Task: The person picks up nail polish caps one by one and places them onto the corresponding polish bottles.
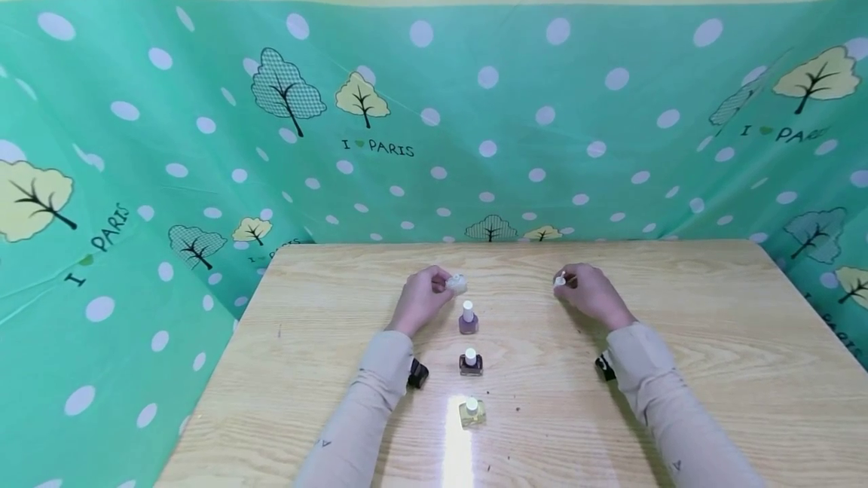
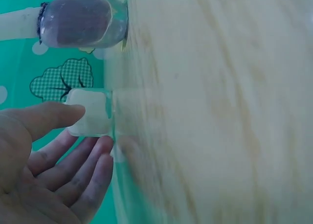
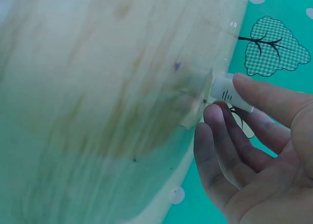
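My left hand [image 1: 425, 298] pinches a squat bottle of white nail polish [image 2: 93, 111] between thumb and fingers, low at the tabletop. No tall cap shows on this bottle in the head view, and the thumb covers part of it in the left wrist view. Off to the right, my right hand [image 1: 590, 294] pinches a small white cap [image 3: 230, 93] with black marks on its side, close to the table surface. Whether a brush is on the cap cannot be made out. Nearest the left hand stands a purple nail polish bottle [image 1: 468, 322] with a white cap.
Below the purple bottle, a dark nail polish bottle [image 1: 471, 364] and a pale yellow one [image 1: 472, 414] stand in line on the wooden table [image 1: 542, 428], both white-capped. Small dark specks dot the wood. Behind hangs a green dotted cloth [image 1: 488, 119].
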Demonstrator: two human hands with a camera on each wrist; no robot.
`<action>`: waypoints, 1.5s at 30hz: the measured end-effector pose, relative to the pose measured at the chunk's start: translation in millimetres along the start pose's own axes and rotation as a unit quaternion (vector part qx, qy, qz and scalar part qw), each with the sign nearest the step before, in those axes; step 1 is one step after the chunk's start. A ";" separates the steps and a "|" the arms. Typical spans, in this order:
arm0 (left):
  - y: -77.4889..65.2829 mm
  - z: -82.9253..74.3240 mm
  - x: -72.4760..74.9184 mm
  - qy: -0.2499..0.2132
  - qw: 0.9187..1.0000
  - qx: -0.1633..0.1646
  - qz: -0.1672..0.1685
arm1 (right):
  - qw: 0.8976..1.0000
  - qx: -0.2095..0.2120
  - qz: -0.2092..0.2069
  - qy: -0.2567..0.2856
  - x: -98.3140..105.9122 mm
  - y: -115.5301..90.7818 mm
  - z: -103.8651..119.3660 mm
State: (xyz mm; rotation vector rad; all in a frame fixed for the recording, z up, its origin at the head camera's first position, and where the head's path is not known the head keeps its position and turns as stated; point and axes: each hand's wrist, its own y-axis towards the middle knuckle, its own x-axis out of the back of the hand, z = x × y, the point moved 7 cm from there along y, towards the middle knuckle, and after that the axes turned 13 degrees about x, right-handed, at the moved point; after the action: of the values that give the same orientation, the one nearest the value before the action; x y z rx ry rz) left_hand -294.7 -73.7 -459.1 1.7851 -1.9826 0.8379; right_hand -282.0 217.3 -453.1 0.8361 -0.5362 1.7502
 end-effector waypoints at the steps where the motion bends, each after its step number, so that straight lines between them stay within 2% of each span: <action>1: -1.5 0.4 1.2 0.004 1.000 0.001 -0.001 | 1.000 0.000 0.001 0.002 0.4 -0.7 1.7; 9: -14.2 -3.2 14.3 0.014 1.000 -0.009 -0.019 | 1.000 0.013 -0.016 0.011 7.5 -5.3 19.4; 17: -21.0 -4.3 18.2 -0.008 1.000 -0.010 -0.009 | 0.998 0.033 -0.047 0.014 13.7 -9.7 29.1; 26: -32.6 -12.5 27.4 -0.004 0.999 -0.033 -0.036 | 0.995 0.050 -0.083 0.008 21.4 -19.8 38.2; 35: -45.1 -18.6 35.1 -0.001 0.996 -0.064 -0.067 | 0.993 0.076 -0.087 -0.025 26.3 -27.3 54.9; 45: -58.7 -27.6 40.1 -0.012 0.992 -0.102 -0.068 | 0.990 0.114 -0.071 -0.034 22.4 -34.1 77.1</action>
State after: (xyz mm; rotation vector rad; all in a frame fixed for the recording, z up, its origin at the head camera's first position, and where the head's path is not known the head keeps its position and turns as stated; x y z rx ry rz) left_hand -246.8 -89.6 -401.9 1.7932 -1.8620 0.5540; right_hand -232.7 188.1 -387.4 1.0719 -0.3156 1.6769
